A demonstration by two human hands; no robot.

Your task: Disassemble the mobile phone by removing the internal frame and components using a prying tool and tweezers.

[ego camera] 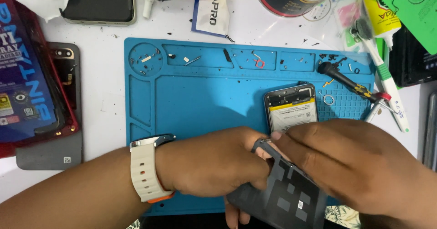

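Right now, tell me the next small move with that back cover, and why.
Probably lift the dark back cover a little further off the opened phone: both the left hand and the right hand grip its top edge, and the battery already shows.

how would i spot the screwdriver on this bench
Start at the blue silicone work mat and go to its upper right corner. The black-handled screwdriver lies there slantwise, right of the opened phone with its yellow-edged battery. Its round black knob and yellow-and-black striped band distinguish it from the white toothbrush beside it.
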